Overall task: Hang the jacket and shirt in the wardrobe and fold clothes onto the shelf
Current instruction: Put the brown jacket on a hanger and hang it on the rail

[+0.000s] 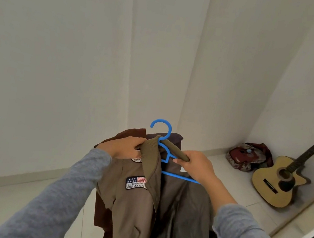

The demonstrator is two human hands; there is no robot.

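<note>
Here, olive-brown jacket point(138, 208) held up mid-frame, front open, dark brown garment point(100, 212) just behind. Guitar point(279, 178) leaning on right wall, red bag point(248, 157) in corner beside it. Left hand point(125, 147) grasping jacket's left collar; right hand point(196, 165) clenched round right collar end. Blue hanger point(180, 177) inside neck. Flag patch point(136, 182) on chest.
</note>
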